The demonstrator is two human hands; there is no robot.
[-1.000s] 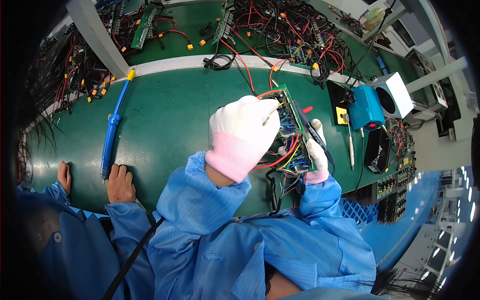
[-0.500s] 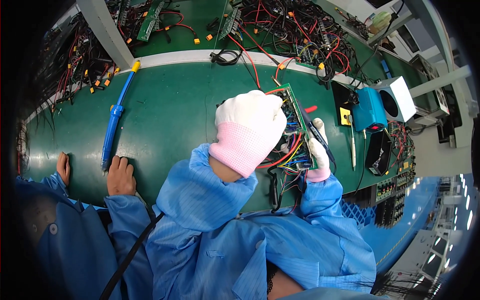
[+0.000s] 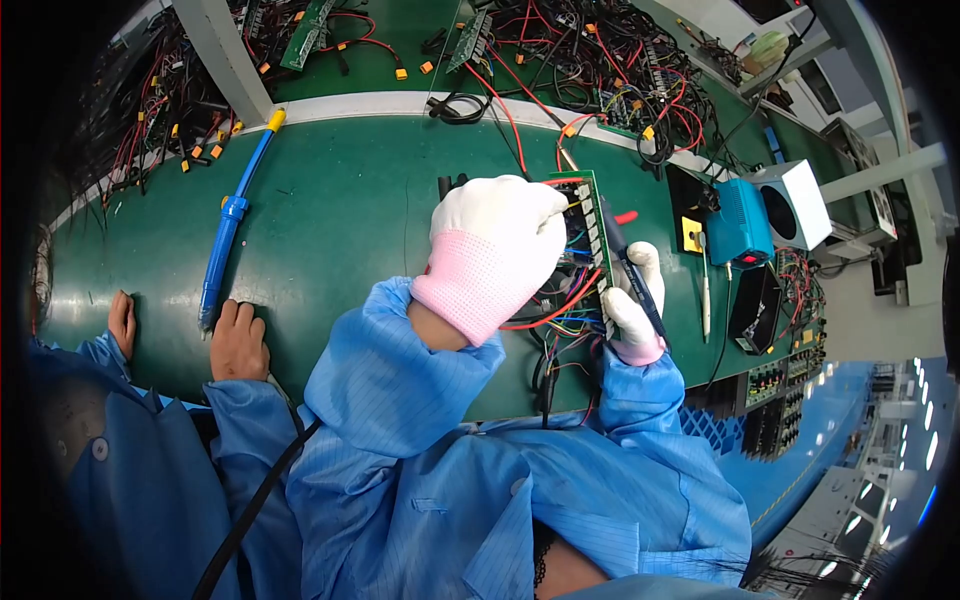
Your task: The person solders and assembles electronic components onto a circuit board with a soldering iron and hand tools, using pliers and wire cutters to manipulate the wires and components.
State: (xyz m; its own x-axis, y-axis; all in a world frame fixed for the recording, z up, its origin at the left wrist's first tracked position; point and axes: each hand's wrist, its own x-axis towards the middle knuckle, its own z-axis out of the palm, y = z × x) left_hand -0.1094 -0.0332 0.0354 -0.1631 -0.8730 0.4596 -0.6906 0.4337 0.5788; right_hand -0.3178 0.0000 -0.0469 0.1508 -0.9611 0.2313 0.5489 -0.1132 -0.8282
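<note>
My left hand (image 3: 500, 235), in a white glove with a pink cuff, is closed at the left edge of a green circuit board (image 3: 592, 225). A bit of yellow wire (image 3: 573, 206) shows by its fingertips; whatever they pinch is hidden. Red, yellow, blue and black wires (image 3: 565, 318) hang from the board's lower part. My right hand (image 3: 637, 305), gloved too, is at the board's lower right. A dark pen-shaped soldering iron (image 3: 634, 275) runs between its thumb and fingers, slanting along the board's right side. Its tip cannot be made out.
Left on the green bench (image 3: 340, 200) lies a blue desoldering pump (image 3: 222, 255), beside another person's bare hand (image 3: 240, 340). To the right stand a teal box (image 3: 740, 222) with a white housing and a yellow sponge (image 3: 692, 235). Tangled wires and boards (image 3: 560, 50) fill the back.
The board has turned and tilted, so its row of pale connectors now shows along the right side. My left hand stays at it; my right hand has shifted slightly, its fingers more visible.
</note>
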